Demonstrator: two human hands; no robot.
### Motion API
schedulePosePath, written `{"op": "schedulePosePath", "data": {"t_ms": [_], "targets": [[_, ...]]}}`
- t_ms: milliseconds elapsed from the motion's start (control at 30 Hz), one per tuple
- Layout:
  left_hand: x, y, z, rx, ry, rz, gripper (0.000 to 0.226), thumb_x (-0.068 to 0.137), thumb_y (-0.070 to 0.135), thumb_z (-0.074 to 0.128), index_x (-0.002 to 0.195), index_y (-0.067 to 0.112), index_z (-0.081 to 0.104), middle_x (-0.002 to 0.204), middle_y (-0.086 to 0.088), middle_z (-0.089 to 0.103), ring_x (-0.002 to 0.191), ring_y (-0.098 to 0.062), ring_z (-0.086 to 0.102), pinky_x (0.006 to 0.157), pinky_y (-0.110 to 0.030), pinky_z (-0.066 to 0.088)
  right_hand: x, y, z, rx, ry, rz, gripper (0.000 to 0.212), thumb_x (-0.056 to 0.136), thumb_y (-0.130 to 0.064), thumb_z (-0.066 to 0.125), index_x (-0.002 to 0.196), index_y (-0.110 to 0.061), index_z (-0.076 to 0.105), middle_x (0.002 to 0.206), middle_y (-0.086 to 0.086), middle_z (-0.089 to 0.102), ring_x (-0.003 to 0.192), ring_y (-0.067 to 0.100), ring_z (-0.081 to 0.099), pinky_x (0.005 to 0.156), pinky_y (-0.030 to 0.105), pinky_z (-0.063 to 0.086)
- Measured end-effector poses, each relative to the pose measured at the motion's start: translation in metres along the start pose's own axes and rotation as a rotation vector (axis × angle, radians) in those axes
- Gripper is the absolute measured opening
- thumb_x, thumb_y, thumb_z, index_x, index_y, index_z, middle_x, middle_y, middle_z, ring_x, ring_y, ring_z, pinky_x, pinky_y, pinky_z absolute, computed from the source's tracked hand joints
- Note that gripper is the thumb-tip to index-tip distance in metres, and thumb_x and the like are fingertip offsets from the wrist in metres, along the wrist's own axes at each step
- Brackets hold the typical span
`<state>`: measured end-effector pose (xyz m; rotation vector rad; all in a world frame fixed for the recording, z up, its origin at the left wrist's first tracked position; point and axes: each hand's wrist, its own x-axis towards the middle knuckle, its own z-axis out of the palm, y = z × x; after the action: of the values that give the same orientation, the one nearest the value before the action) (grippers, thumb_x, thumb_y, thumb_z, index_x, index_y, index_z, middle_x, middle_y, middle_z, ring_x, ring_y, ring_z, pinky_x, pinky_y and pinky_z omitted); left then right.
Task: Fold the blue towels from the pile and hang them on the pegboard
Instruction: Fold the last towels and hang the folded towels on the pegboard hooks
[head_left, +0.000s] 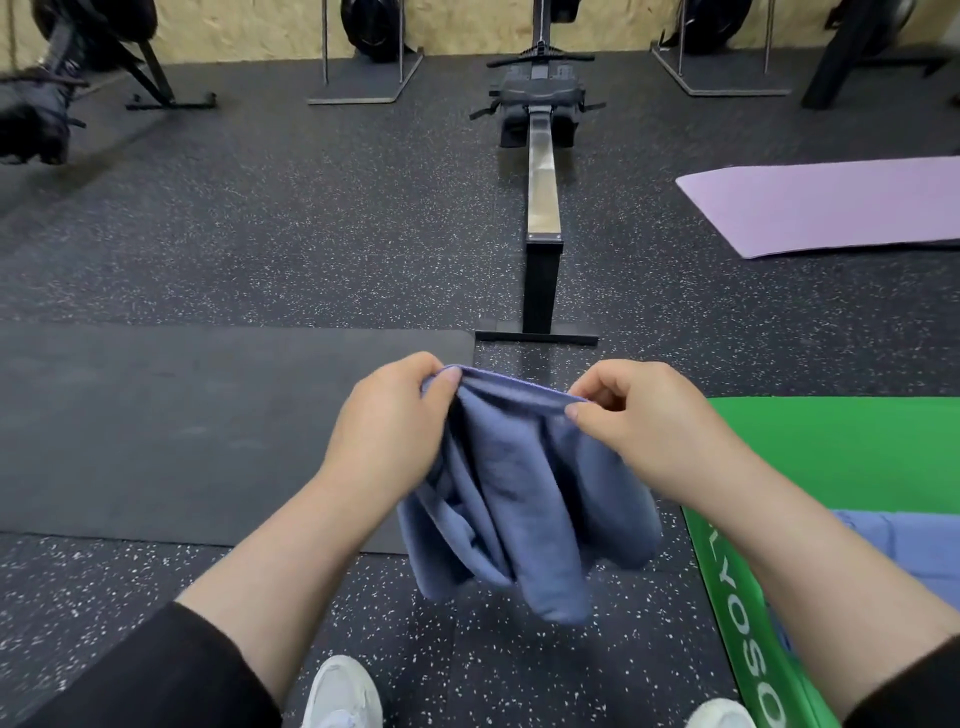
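A blue towel hangs in loose folds in front of me, above the speckled floor. My left hand pinches its top edge at the left end. At the right end of that edge my right hand pinches it between thumb and fingers. The edge between the two hands is bunched and slightly slack. More blue towels lie on a green box at the right, partly hidden behind my right forearm. No pegboard is in view.
A dark mat lies on the floor to the left. A rowing machine stretches away straight ahead. A purple mat lies at the far right. Racks and stands line the back wall. My white shoes show at the bottom.
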<state>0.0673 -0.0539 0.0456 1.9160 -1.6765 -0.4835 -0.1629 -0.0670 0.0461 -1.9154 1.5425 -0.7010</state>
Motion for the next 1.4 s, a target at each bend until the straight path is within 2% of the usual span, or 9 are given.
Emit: {"op": "schedulePosePath", "data": {"t_ms": [100, 200, 333, 467, 733, 833, 933, 1167, 1400], "targets": [[-0.006, 0.004, 0.000, 0.026, -0.079, 0.059, 0.013, 0.099, 0.044, 0.055, 0.099, 0.034, 0.064, 0.081, 0.011, 0.066, 0.094, -0.020, 0.063, 0.076, -0.031, 0.043, 0.000, -0.003, 0.002, 0.005, 0.001, -0.059, 0.016, 0.094, -0.021, 0.064, 0.079, -0.026, 0.067, 0.063, -0.025, 0.060, 0.058, -0.001, 0.050, 0.057, 0.019, 0.035], [-0.016, 0.020, 0.002, 0.000, -0.216, 0.191, 0.035, 0.095, 0.049, 0.061, 0.130, 0.049, 0.057, 0.085, 0.015, 0.067, 0.088, -0.008, 0.061, 0.079, -0.025, 0.044, -0.001, -0.012, 0.007, 0.044, -0.047, -0.106, 0.012, 0.097, -0.025, 0.063, 0.090, -0.028, 0.073, 0.075, -0.022, 0.068, 0.069, -0.002, 0.056, 0.069, 0.022, 0.044], [-0.016, 0.024, 0.005, -0.016, -0.267, 0.255, 0.010, 0.096, 0.046, 0.061, 0.098, 0.037, 0.064, 0.072, 0.015, 0.063, 0.071, -0.001, 0.056, 0.065, -0.020, 0.043, -0.004, -0.019, 0.009, 0.120, -0.112, -0.128, 0.012, 0.098, -0.025, 0.064, 0.095, -0.030, 0.074, 0.086, -0.012, 0.074, 0.085, 0.010, 0.065, 0.083, 0.030, 0.049], [-0.006, 0.015, 0.002, 0.026, -0.129, 0.151, 0.019, 0.097, 0.039, 0.057, 0.081, 0.030, 0.057, 0.073, 0.009, 0.064, 0.079, -0.016, 0.060, 0.072, -0.032, 0.048, -0.003, -0.011, 0.004, 0.106, -0.140, -0.082, 0.009, 0.091, -0.028, 0.073, 0.084, -0.024, 0.073, 0.076, -0.005, 0.073, 0.066, 0.008, 0.060, 0.071, 0.032, 0.050], [0.004, 0.004, -0.006, 0.038, -0.035, 0.020, 0.013, 0.095, 0.039, 0.062, 0.105, 0.031, 0.064, 0.086, 0.009, 0.069, 0.092, -0.019, 0.063, 0.076, -0.030, 0.043, -0.003, -0.007, 0.002, 0.034, -0.101, -0.074, 0.017, 0.093, -0.022, 0.062, 0.077, -0.021, 0.061, 0.061, -0.014, 0.056, 0.057, 0.004, 0.044, 0.058, 0.024, 0.038], [-0.006, 0.018, -0.002, -0.044, -0.211, 0.153, 0.040, 0.092, 0.038, 0.067, 0.130, 0.045, 0.057, 0.069, 0.010, 0.064, 0.070, -0.005, 0.057, 0.071, -0.022, 0.045, -0.005, -0.014, 0.006, 0.084, -0.154, -0.122, 0.015, 0.098, -0.022, 0.057, 0.086, -0.028, 0.065, 0.075, -0.012, 0.068, 0.065, 0.001, 0.053, 0.062, 0.024, 0.045], [-0.008, 0.027, -0.001, -0.078, -0.315, 0.209, 0.025, 0.095, 0.029, 0.060, 0.113, 0.046, 0.066, 0.048, 0.016, 0.049, 0.050, -0.003, 0.044, 0.051, -0.017, 0.034, -0.006, -0.019, 0.005, 0.060, -0.162, -0.165, 0.018, 0.099, -0.020, 0.057, 0.091, -0.033, 0.067, 0.082, -0.020, 0.069, 0.075, -0.004, 0.058, 0.070, 0.017, 0.043], [-0.010, 0.029, -0.002, -0.072, -0.430, 0.211, 0.011, 0.097, 0.028, 0.059, 0.091, 0.034, 0.067, 0.057, 0.022, 0.057, 0.064, 0.002, 0.052, 0.057, -0.012, 0.035, -0.007, -0.017, 0.000, 0.095, -0.174, -0.127, 0.016, 0.096, -0.017, 0.064, 0.089, -0.030, 0.072, 0.084, -0.017, 0.073, 0.077, -0.003, 0.061, 0.077, 0.023, 0.048], [-0.005, 0.019, 0.000, -0.140, -0.201, 0.046, 0.009, 0.099, 0.034, 0.059, 0.099, 0.033, 0.068, 0.095, 0.017, 0.069, 0.096, -0.006, 0.061, 0.076, -0.022, 0.041, -0.005, -0.016, -0.006, 0.182, -0.047, 0.003, 0.032, 0.092, -0.035, 0.069, 0.070, -0.013, 0.060, 0.051, -0.008, 0.049, 0.048, 0.002, 0.036, 0.049, 0.025, 0.032]]}}
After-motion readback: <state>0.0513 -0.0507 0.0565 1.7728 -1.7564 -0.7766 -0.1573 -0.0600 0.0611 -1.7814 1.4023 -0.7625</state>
